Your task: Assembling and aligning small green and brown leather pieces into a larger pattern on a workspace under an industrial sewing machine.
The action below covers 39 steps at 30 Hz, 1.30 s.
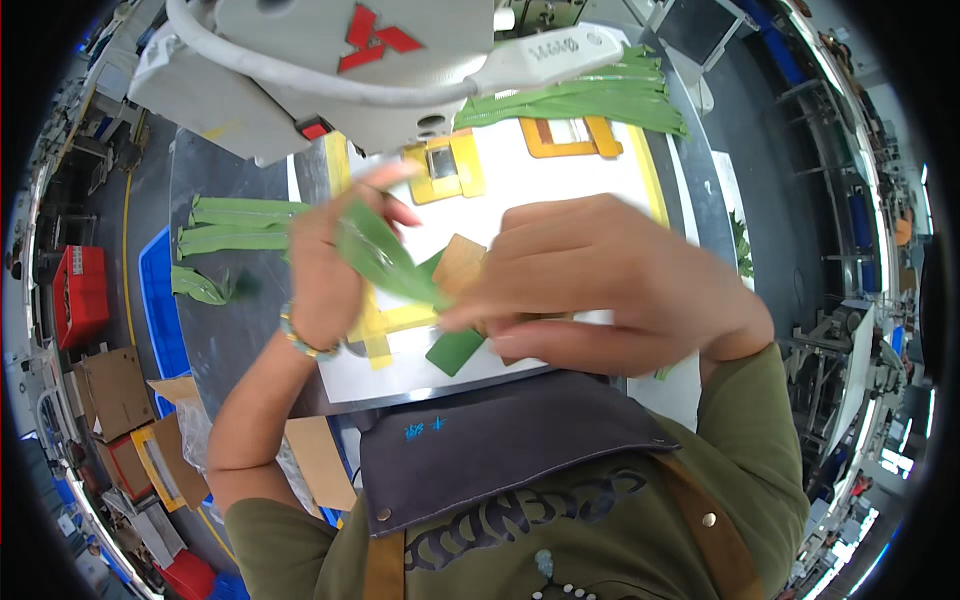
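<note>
A green strip (pixel 380 252) spans the gap between a worker's bare hands above a bench, sloping from the fingers of the left hand (pixel 332 250) down to the curled fingertips of the right hand (pixel 600 280). The left fingers spread apart, the index pointing away; blur hides whether the thumb is clamped on the strip. The right fingers bunch together at its lower end, though the pinch itself cannot be made out. The strip looks light, soft and limp, likely to fold or twist, hardly fragile, perhaps a little slick along its shiny center line; a hold at both ends, lightly taut, should suit it best. Just beside the right fingertips lies a flat tan piece (pixel 460 263), square-cornered and seemingly stiff; just below them, a smooth dark-green tab (pixel 455 350) with rounded corners. Beneath both hands spreads a smooth white board (pixel 405 378) edged in yellow tape (pixel 410 318). Beyond the left fingertips sits a yellow frame (pixel 468 165) with a rectangular window; farther off, past the right knuckles, an orange one (pixel 545 148). More strips (pixel 245 212) lie left of the left hand, others (pixel 600 95) heaped beyond the frames, near a hard, pale machine (pixel 300 60).
</note>
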Motion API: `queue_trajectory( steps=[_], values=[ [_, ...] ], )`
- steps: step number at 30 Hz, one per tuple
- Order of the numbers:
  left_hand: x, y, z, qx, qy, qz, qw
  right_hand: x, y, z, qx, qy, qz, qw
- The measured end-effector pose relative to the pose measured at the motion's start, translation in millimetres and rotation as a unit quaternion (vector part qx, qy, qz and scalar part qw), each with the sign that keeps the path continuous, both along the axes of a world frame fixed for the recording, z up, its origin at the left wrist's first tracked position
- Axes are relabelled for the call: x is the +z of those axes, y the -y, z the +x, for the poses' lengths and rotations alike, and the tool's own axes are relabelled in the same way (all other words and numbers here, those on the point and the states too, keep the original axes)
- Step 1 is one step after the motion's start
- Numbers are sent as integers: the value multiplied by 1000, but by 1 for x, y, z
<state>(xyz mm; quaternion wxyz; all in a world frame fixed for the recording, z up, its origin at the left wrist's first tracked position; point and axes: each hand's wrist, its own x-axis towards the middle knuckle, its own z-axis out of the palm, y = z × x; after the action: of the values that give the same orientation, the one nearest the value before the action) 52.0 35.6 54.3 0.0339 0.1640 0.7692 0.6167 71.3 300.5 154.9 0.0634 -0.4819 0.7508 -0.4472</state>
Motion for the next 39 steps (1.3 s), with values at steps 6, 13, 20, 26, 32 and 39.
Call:
queue_trajectory(
  steps=[6,13,20,26,32,39],
  values=[
    [-21,76,-22,121,13,159,980,27,-41,9,160,94,-215,959],
    [-69,158,-70,261,52,111,958,22,-48,14,322,259,-259,873],
    [-79,229,-75,511,-1,170,843,11,-81,18,360,274,-272,849],
    [-37,79,-39,367,-441,-265,775,8,-72,26,354,289,-273,847],
    [-37,29,-26,-69,-455,-348,816,4,-93,17,380,297,-272,833],
    [-43,-1,-34,-70,-357,-373,853,1,-77,22,387,312,-277,822]
  ],
)
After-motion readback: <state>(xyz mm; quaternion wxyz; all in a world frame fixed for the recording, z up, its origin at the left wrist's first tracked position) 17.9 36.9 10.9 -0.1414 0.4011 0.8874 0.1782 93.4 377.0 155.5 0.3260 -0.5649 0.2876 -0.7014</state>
